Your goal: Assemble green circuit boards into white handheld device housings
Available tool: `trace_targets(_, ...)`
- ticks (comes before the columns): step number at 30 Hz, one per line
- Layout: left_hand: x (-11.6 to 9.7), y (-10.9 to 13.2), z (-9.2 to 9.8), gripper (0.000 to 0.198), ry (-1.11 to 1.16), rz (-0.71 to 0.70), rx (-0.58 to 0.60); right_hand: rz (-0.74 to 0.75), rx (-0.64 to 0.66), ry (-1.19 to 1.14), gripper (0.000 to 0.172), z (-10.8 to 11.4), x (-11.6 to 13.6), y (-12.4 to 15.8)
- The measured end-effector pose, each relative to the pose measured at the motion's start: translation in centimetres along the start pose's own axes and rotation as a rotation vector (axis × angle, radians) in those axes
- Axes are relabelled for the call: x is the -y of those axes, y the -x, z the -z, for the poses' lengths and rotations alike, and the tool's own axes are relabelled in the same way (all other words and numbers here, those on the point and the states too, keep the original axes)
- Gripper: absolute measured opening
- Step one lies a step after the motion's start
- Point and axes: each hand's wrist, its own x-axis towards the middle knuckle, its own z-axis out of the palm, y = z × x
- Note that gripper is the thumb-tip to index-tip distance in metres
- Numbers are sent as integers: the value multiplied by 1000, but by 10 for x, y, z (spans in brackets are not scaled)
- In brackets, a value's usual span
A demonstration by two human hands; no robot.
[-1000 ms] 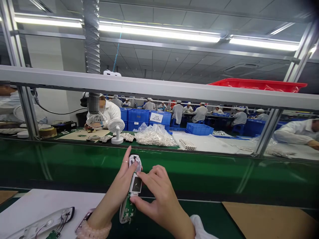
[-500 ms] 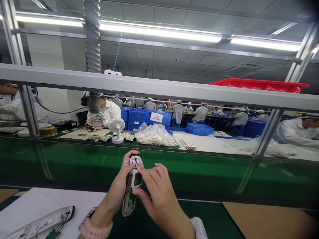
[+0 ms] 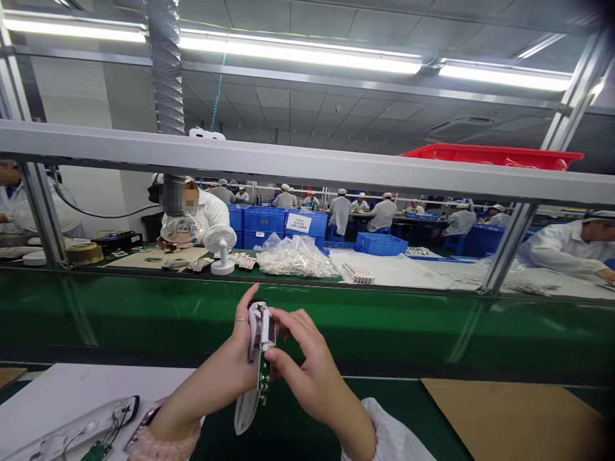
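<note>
My left hand (image 3: 236, 358) grips an elongated white plastic housing (image 3: 246, 410) with a black end, in front of me at the centre. My right hand (image 3: 307, 368) pinches a green circuit board (image 3: 264, 372) between thumb and fingers. A white-framed part with a dark face (image 3: 266, 330) sits on that board. The board stands edge-on, tilted away from the housing's open side. Whether wires still join the two cannot be made out. At lower left, a second white housing (image 3: 81, 426) lies with a wired green board (image 3: 97, 450) beside it.
A white sheet (image 3: 120, 381) lies at left, brown cardboard (image 3: 504, 410) at right. A green belt (image 3: 408, 326) runs across ahead. Beyond it are a small white fan (image 3: 221, 246), a bag of white parts (image 3: 300, 259) and several co-workers. A metal shelf (image 3: 307, 157) spans above, bearing a red tray (image 3: 494, 155).
My right hand has turned the circuit board up and away from the housing, so it now shows edge-on. The housing has tilted in my left hand. The view has shifted slightly.
</note>
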Motion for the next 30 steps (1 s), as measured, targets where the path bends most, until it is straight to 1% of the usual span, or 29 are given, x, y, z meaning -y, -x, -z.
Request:
trace_targets(2,-3,-1,-3,108,19,-22,-71,3,-4,18,40,0,-1,0)
trace_targets(4,-7,0,-5,96,39,-12,-118,9,-4,56,40,2,-1,-1)
trace_targets(7,-12,1,-3,77,50,12,-140,48,6,148,40,4,0,-1)
trace_targets(10,-12,0,0,66,61,31,-131,119,1,251,41,5,1,-1)
trace_targets(12,-10,-1,1,64,94,31,-114,154,-5,302,42,4,2,-1)
trace_targets(14,-8,-3,0,66,178,29,-110,177,-10,339,42,3,3,-2)
trace_targets(17,-7,-6,-5,70,305,19,-129,195,-26,396,42,0,5,-2)
trace_targets(21,-9,-8,-11,64,373,-50,-183,212,-59,462,40,-3,6,-2)
trace_targets(23,-10,-7,-13,64,350,-82,-219,224,-82,488,39,-4,6,-1)
trace_targets(26,-11,-3,-16,64,247,-103,-253,239,-95,513,37,-6,8,0)
trace_targets(30,-12,1,-20,56,209,-105,-227,249,-118,559,33,-9,10,1)
